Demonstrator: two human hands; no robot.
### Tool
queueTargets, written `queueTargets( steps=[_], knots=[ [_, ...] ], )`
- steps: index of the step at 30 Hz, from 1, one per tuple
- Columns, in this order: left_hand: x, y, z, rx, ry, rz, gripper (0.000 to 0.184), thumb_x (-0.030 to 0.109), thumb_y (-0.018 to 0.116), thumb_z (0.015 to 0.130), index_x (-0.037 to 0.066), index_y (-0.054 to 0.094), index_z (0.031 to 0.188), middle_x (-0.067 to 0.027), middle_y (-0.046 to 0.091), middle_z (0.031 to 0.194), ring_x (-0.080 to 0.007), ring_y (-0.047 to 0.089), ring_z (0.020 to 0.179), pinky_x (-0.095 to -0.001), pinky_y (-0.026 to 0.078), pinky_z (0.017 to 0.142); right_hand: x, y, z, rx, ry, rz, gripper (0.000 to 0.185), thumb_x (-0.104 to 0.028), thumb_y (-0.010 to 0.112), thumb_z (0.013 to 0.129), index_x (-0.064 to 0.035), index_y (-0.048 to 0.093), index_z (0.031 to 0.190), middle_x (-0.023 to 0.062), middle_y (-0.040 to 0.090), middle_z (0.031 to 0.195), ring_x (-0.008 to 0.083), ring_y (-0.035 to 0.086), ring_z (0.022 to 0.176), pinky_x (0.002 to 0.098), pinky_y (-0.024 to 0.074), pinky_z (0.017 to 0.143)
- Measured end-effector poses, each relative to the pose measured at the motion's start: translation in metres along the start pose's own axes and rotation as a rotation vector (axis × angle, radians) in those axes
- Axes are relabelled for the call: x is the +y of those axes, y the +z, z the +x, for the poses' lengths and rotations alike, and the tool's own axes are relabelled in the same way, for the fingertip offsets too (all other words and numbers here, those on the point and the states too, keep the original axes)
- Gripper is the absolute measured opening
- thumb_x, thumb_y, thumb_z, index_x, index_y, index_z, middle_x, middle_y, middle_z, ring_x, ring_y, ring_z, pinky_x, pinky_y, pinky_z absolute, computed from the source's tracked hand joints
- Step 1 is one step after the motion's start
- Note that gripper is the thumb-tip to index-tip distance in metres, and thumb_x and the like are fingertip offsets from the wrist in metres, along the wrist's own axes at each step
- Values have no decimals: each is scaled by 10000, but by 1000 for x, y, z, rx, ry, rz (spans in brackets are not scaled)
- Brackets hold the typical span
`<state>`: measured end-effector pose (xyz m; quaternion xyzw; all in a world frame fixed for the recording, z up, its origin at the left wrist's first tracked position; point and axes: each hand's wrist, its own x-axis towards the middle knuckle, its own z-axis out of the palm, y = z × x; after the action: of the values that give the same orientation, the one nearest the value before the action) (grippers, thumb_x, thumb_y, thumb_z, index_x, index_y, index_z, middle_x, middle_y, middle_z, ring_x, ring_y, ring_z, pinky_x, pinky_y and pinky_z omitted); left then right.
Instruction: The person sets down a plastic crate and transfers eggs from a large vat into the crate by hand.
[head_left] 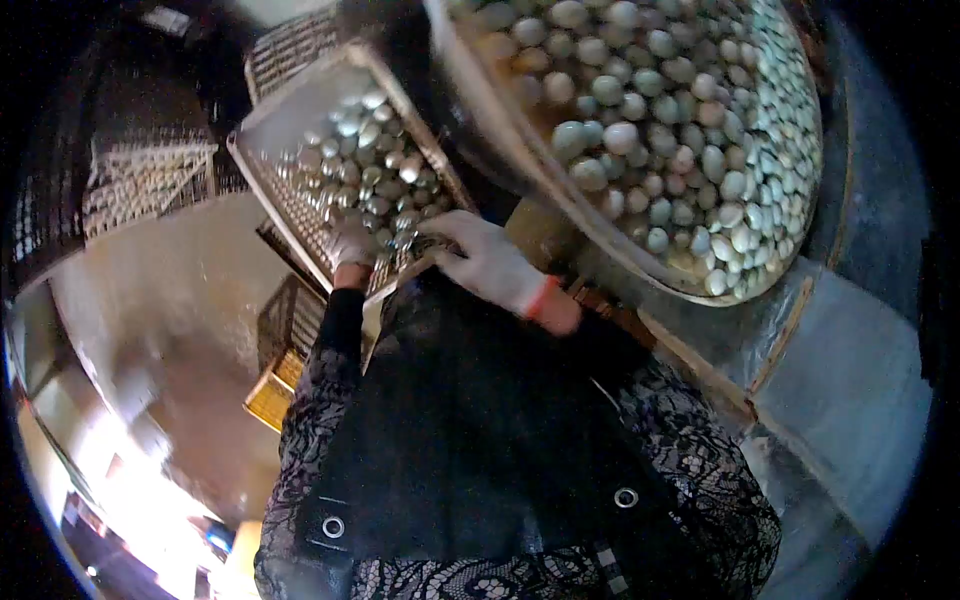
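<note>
Several pale and greenish eggs (380, 160) lie in a white slatted crate (283, 222) in front of my body. My left hand (350, 240), in a light glove, reaches over the crate's near left part, by the eggs; its fingers are blurred, and whether they hold anything is unclear. My right hand (485, 262), in a white glove with a red cuff, is at the crate's near right corner, its fingers bent over the rim. What lies under those fingertips is too small to make out.
A large round tub (520, 140) full of eggs (690, 150) stands at the upper right. Another crate of eggs (150, 185) is at the far left, and a yellow crate (272, 398) sits low on the left. Grey sheeting (850, 390) covers a surface at the right.
</note>
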<state>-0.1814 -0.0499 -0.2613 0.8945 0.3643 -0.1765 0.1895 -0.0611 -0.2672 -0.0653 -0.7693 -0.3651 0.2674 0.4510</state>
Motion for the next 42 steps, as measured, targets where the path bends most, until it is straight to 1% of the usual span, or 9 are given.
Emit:
queueTargets(
  steps=[1, 4, 9, 18, 25, 31, 33, 37, 42],
  knots=[
    [30, -59, -17, -131, -57, -63, 446, 336, 685, 763, 170, 625, 1173, -199, 616, 1138, -358, 603, 1018, -423, 496, 850, -21, -30, -17, 63, 7, 89, 276, -173, 661, 831, -70, 633, 1086, 128, 642, 1082, 325, 599, 1046, 375, 457, 957],
    [82, -121, -38, 580, 573, -427, 292, -1, 615, 839, 77, 659, 1117, -126, 677, 1021, -255, 662, 895, -334, 532, 786, -39, -108, -63, 445, 53, -51, 258, -126, 610, 876, -64, 625, 1127, 112, 651, 1080, 266, 620, 998, 355, 483, 893],
    [199, -248, -71, 359, 1055, -464, 366, 93, 687, 781, 61, 607, 1137, -150, 625, 1081, -343, 623, 920, -407, 516, 780, 10, -172, -128, 490, 537, -318, 376, -195, 546, 939, -40, 521, 1281, 164, 624, 1171, 348, 594, 1085, 411, 463, 939],
    [270, -242, -44, -55, 1220, 83, 638, 287, 764, 703, 86, 476, 1236, -190, 593, 1024, -388, 613, 912, -464, 516, 739, 57, -167, -92, 360, 488, -106, 512, -212, 527, 969, -60, 362, 1429, 98, 549, 1305, 190, 524, 1139, 314, 392, 1018],
    [286, -186, -5, -38, 1380, -58, 1011, 316, 857, 557, 116, 324, 1393, -287, 537, 1161, -423, 597, 974, -459, 519, 832, 63, -154, -65, 397, 492, 367, 536, -173, 488, 979, -80, 285, 1467, 145, 555, 1287, 249, 528, 1148, 336, 385, 1039],
    [300, -181, -16, -326, 1222, -191, 937, 254, 843, 540, 104, 397, 1351, -258, 543, 1168, -422, 548, 1070, -462, 509, 871, 76, -156, -56, 217, 128, -471, 488, -221, 432, 1006, -72, 328, 1459, 86, 395, 1462, 207, 361, 1343, 332, 303, 1103],
    [298, -156, 1, -270, 1359, -269, 903, 252, 843, 540, 103, 429, 1329, -243, 528, 1197, -412, 538, 1087, -464, 506, 873, 9, -153, -21, 593, 752, 958, 491, -188, 469, 983, -100, 354, 1452, 55, 405, 1451, 199, 409, 1303, 335, 330, 1096],
    [305, -139, 14, -239, 1391, -593, 884, 279, 830, 565, 115, 437, 1340, -195, 505, 1247, -397, 523, 1105, -459, 506, 867, 34, -152, -29, 571, 603, 921, 482, -227, 461, 989, -106, 370, 1446, 50, 394, 1456, 181, 436, 1272, 316, 355, 1075],
    [302, -164, -4, 249, 1681, 61, 927, 344, 802, 631, 99, 363, 1410, -158, 535, 1241, -407, 569, 1054, -453, 508, 852, 8, -157, -20, 525, 669, 998, 470, -297, 359, 1024, -103, 334, 1451, 46, 422, 1410, 142, 431, 1252, 308, 421, 1021]
  ],
)
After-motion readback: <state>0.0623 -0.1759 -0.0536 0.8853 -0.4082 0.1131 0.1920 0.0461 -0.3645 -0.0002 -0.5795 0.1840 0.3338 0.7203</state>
